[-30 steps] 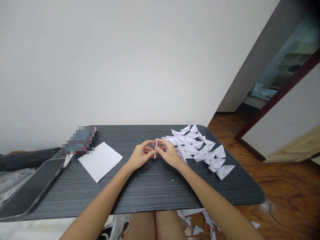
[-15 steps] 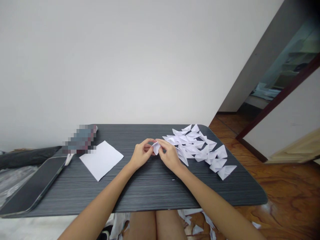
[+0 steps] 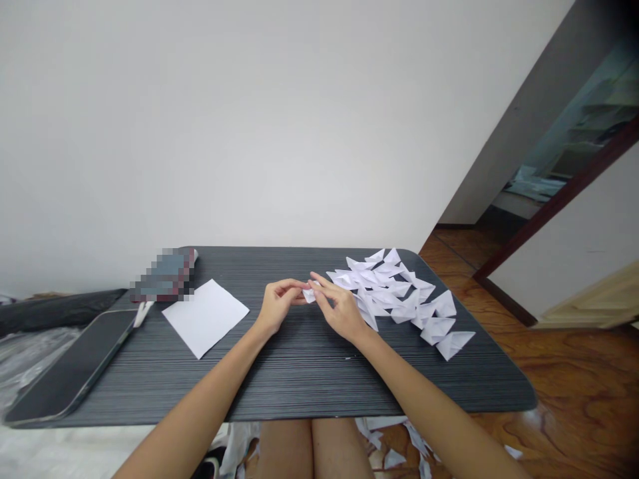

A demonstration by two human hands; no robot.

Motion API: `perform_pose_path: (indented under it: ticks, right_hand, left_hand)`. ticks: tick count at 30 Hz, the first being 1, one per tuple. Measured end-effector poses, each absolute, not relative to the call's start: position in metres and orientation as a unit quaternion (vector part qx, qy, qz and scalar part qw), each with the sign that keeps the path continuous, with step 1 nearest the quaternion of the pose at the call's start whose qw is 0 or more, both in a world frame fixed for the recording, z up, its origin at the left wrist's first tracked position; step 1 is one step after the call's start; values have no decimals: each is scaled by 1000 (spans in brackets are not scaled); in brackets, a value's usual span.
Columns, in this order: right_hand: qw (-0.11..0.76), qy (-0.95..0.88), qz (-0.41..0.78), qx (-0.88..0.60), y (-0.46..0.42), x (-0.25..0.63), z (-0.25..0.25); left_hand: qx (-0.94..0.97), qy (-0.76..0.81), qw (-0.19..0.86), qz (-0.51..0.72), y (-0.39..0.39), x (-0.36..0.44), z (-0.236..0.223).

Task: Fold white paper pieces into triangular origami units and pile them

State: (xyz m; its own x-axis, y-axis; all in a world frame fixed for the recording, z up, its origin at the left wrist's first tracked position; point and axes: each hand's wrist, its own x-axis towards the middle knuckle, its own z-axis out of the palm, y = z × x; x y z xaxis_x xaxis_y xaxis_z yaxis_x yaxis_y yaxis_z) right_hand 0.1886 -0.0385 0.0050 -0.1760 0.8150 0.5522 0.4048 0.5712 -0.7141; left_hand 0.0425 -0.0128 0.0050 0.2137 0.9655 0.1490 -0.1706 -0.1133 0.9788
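The folded paper piece (image 3: 309, 295) is small and white, and lies just left of the heap of folded papers (image 3: 384, 286), between the two hands. Fingers cover part of it, so its long axis and the way it points cannot be told for certain; the visible portion narrows toward the person. The left hand (image 3: 273, 307) has its grip closed on the piece, thumb and fingers pinching it at its left side, so the piece sits at the fingertips, on the side of that grip toward the heap. The right hand (image 3: 344, 316) is between the piece and the heap, its fingertips at the upper right of the piece; whether its grip is closed on the paper or only touching it cannot be told.

Well to the left of the heap, a square white sheet (image 3: 206, 318) lies flat on the dark, ridged tabletop (image 3: 299, 386), with one corner toward the person. Farther left of the heap, beyond the sheet, is a blurred dark object (image 3: 164, 274) with reddish edges. A dark, flat, round-cornered slab (image 3: 74, 366) is farthest left of the heap, with a white cable end (image 3: 143, 313) beside it. Below the heap, paper scraps (image 3: 394, 459) are scattered on the wood-patterned floor (image 3: 589, 392).
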Motion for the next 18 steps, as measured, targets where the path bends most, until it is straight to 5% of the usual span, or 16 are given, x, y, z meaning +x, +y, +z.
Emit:
perform_pose_path:
  ticks: [10, 18]
  right_hand:
    - [561, -563, 436, -422, -21, 187, -6]
    - [549, -605, 372, -440, -21, 193, -9]
  left_hand:
    - [647, 366, 464, 481, -13, 44, 2]
    - [670, 389, 458, 435, -15, 47, -4]
